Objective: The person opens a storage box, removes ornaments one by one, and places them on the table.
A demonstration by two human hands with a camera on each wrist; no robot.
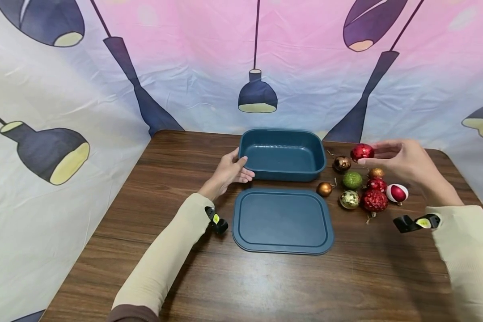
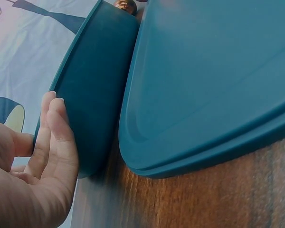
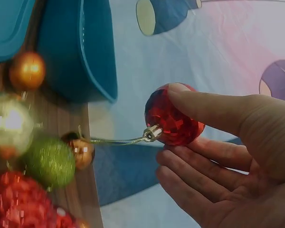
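Note:
At the left end of a deep blue-green rectangular container (image 1: 282, 176), my left hand (image 1: 227, 172) holds the near corner. Its thumb lies at the rim, and fingers (image 2: 57, 137) rest along the outer wall. My right hand (image 1: 404, 160) pinches a shiny red faceted Christmas ball (image 3: 173, 116) between thumb and fingertips, raised over the other ornaments. A gold cap and a loop of thread (image 3: 116, 141) hang from this ball. In front of the container lies its flat matching lid (image 1: 283, 221).
Several more ornaments lie right of the container and lid: a brown ball (image 1: 341, 164), a green glitter ball (image 1: 352, 180), a gold one (image 1: 349, 200), a large red one (image 1: 374, 201) and a red-and-white one (image 1: 397, 193). A printed cloth (image 1: 209, 89) hangs behind the wooden table (image 1: 265, 286).

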